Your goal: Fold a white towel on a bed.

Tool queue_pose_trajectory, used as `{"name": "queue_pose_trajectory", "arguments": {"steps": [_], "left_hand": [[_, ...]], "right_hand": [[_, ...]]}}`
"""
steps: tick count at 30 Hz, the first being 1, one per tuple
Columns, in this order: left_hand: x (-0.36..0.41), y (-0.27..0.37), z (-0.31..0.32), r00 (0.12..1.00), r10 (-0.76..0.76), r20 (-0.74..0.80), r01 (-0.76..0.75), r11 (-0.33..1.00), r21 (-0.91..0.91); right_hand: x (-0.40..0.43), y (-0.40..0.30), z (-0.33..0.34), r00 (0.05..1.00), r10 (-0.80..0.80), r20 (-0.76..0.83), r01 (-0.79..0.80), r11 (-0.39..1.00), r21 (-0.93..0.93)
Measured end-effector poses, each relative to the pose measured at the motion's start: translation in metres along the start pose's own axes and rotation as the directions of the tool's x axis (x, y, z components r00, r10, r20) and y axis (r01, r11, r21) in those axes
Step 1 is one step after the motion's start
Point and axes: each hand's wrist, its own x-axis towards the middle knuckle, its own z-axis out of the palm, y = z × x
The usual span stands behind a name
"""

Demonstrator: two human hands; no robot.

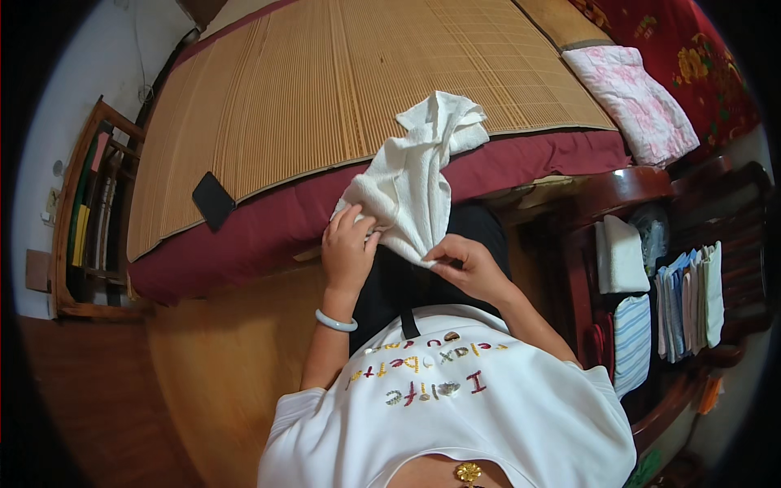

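Note:
A crumpled white cloth [421, 165], likely a towel, hangs over the near edge of a bed, its far end resting on a slatted bamboo mat [305, 85]. My right hand [470, 268] pinches its lowest corner between thumb and fingers, above my dark trousers. On the cloth's left edge lies my left hand [351, 244], fingers curved over the fabric and partly sunk into a fold. A pale bangle [336, 321] circles the left wrist.
A dark smartphone [213, 200] lies at the mat's left edge, over the maroon bedding [274, 235]. To the right, a dark wooden bench [628, 186] holds a row of folded cloths [689, 302] and a striped folded cloth [632, 344]. A pink-white folded quilt [631, 104] lies behind it.

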Motion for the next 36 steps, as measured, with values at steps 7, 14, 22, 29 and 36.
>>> {"name": "queue_pose_trajectory", "arguments": {"steps": [7,14,22,29,36], "left_hand": [[-0.028,-0.008,-0.026,0.895,-0.447,0.012,0.367,0.720,-0.589],[-0.050,-0.026,-0.078,0.711,-0.702,0.051,0.133,0.063,-0.989],[-0.070,-0.026,-0.079,0.687,-0.711,0.148,0.159,-0.052,-0.986],[-0.066,-0.026,-0.094,0.573,-0.812,0.108,0.156,-0.022,-0.988],[-0.084,-0.086,-0.141,0.491,-0.869,0.054,-0.007,-0.065,-0.998]], "right_hand": [[0.000,-0.004,-0.020,0.982,0.095,0.161,-0.089,0.995,-0.044],[0.007,0.018,-0.037,0.982,0.185,0.042,-0.190,0.965,0.182],[0.078,0.003,-0.036,0.798,-0.205,-0.567,-0.095,0.885,-0.455],[0.109,0.050,-0.053,0.817,-0.025,-0.576,-0.177,0.940,-0.293],[0.034,0.046,-0.108,0.725,0.363,-0.585,0.218,0.685,0.695]]}}
